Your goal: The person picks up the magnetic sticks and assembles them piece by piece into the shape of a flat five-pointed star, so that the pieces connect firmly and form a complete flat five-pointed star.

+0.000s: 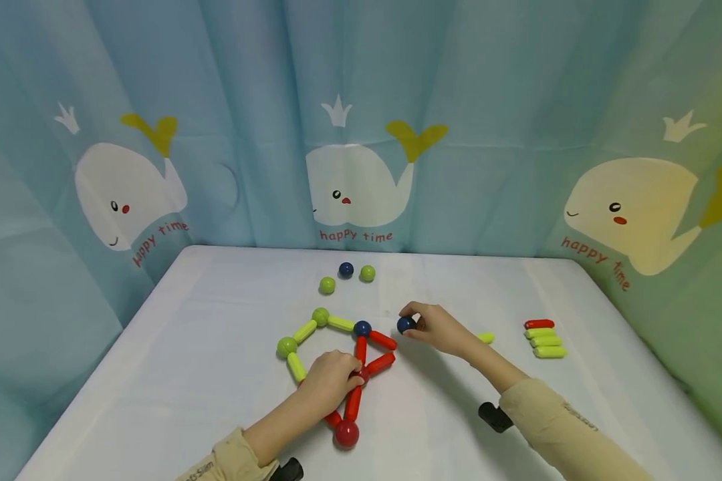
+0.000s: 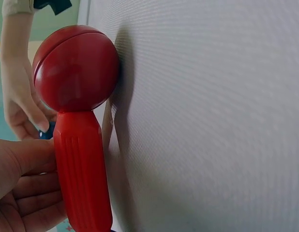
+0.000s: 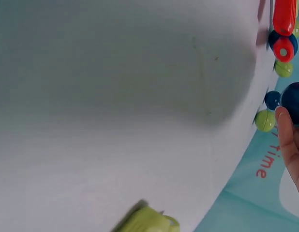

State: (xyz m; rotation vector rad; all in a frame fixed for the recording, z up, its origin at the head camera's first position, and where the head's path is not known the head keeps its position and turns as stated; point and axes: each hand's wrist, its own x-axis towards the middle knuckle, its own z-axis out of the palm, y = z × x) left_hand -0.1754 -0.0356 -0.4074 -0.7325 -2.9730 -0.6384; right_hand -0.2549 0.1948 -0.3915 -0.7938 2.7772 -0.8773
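Observation:
My right hand [image 1: 439, 327] pinches a dark blue ball [image 1: 406, 325] between thumb and fingers, just right of a linked figure of balls and rods. My left hand [image 1: 331, 377] grips the red ball [image 1: 363, 375] in the middle of that figure. From this ball, one red rod [image 1: 380, 364] points right, and another [image 1: 353, 405] runs to a larger-looking red ball [image 2: 77, 70] at the front. A blue ball [image 1: 362, 329] at the top bears a second red rod [image 1: 383, 341] with a free end. Lime rods [image 1: 305, 331] and lime balls [image 1: 286, 347] form the left side, partly hidden by my left hand.
Two lime balls [image 1: 327, 285] and a blue ball [image 1: 345, 270] lie at the back of the white table [image 1: 216, 300]. On the right, a red rod [image 1: 539, 324] lies beside several lime rods [image 1: 549, 351]. Another lime rod [image 1: 486, 338] sits behind my right forearm. A whale-print curtain [image 1: 253, 133] hangs behind.

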